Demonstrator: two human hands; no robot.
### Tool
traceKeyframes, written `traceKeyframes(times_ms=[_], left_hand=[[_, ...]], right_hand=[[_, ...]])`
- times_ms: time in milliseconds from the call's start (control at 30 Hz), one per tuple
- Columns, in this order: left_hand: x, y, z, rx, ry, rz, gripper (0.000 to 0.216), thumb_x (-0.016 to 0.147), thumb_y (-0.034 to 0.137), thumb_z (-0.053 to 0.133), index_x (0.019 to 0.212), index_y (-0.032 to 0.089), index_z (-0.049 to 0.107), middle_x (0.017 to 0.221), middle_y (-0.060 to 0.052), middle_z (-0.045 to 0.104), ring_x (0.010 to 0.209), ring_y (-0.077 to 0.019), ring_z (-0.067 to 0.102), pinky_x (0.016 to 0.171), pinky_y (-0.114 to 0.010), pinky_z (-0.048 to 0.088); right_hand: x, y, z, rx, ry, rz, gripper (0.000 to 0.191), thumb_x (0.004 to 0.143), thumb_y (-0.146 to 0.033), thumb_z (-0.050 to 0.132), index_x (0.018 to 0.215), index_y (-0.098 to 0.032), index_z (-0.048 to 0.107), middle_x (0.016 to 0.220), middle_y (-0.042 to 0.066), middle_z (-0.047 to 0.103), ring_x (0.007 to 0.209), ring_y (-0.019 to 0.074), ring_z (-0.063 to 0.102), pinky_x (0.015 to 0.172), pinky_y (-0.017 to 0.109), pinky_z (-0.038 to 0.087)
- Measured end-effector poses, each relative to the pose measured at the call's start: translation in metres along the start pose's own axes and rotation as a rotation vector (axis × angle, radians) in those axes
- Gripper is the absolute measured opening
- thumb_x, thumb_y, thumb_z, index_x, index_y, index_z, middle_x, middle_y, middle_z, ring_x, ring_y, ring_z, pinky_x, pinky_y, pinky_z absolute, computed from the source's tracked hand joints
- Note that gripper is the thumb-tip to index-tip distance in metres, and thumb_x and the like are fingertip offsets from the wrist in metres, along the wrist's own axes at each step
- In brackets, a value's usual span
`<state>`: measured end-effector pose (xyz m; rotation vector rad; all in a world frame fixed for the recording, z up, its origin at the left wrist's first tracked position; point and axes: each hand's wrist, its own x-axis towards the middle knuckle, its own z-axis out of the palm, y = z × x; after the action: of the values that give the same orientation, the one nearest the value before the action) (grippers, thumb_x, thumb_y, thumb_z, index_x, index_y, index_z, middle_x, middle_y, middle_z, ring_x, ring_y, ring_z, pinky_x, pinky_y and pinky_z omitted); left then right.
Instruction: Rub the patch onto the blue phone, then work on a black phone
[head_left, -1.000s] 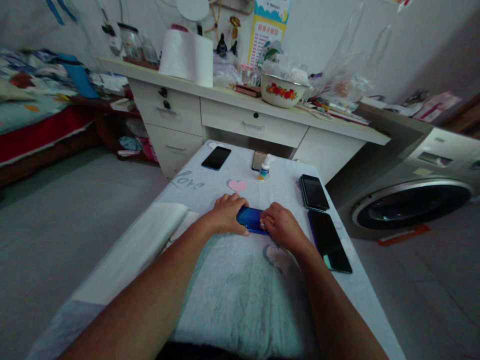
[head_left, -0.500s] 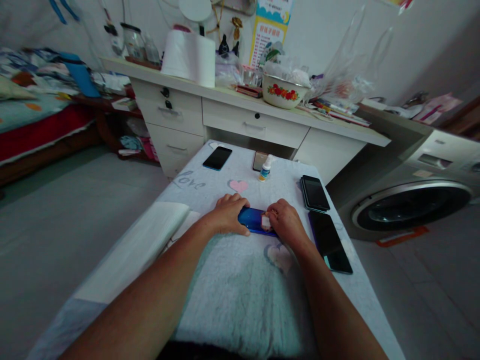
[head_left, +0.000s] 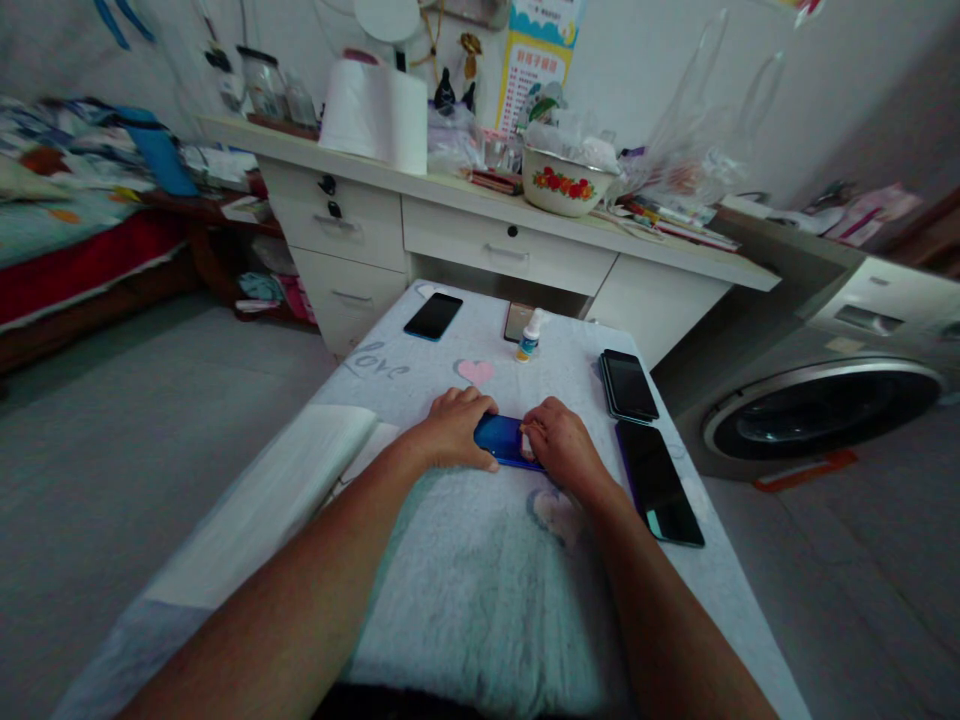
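Left hand (head_left: 459,430) clasps blue phone (head_left: 498,438) by its edges; right hand (head_left: 561,440) pinches pale pad (head_left: 526,444). Open surface (head_left: 517,388) reaches the bottle (head_left: 528,342).

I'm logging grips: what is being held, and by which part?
The left hand holds the glossy blue rectangular phone by its left end; the right hand holds a small pale object, gripped part unclear.

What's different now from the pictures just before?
Since half a second ago, the right hand has moved a little left along the blue phone, toward the left hand. Its fingers now cover more of the small pale thing they hold. Nothing was visibly picked up or let go. The left hand still grips the phone's left end; the bottle and other phones stayed put.
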<state>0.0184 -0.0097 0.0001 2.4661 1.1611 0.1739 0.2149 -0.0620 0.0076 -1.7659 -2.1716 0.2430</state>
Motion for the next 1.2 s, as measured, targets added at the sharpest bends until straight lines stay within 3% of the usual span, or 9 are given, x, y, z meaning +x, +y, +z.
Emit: traceKeyframes(times_ms=[533,1200], left_hand=[[-0.001,0.000,0.000,-0.003,0.002,0.006,0.070,0.055,0.056,0.073,0.115,0.027,0.050,0.116,-0.004,0.050,0.109,-0.0279,0.043,0.092,-0.038,0.036],[-0.001,0.002,-0.003,0.003,-0.027,-0.012,0.069,0.056,0.056,0.072,0.115,0.029,0.049,0.117,-0.003,0.050,0.111,-0.0285,0.042,0.093,-0.038,0.035]], right_hand=[[-0.001,0.006,-0.006,-0.034,-0.003,0.081,0.018,0.087,-0.017,0.050,0.088,-0.015,0.068,0.087,0.005,0.055,0.079,0.0135,0.052,0.073,0.024,0.035],[-0.018,0.007,-0.019,0.047,-0.107,0.020,0.014,0.078,-0.013,0.054,0.079,-0.016,0.067,0.083,0.004,0.059,0.075,0.0125,0.053,0.067,0.023,0.034]])
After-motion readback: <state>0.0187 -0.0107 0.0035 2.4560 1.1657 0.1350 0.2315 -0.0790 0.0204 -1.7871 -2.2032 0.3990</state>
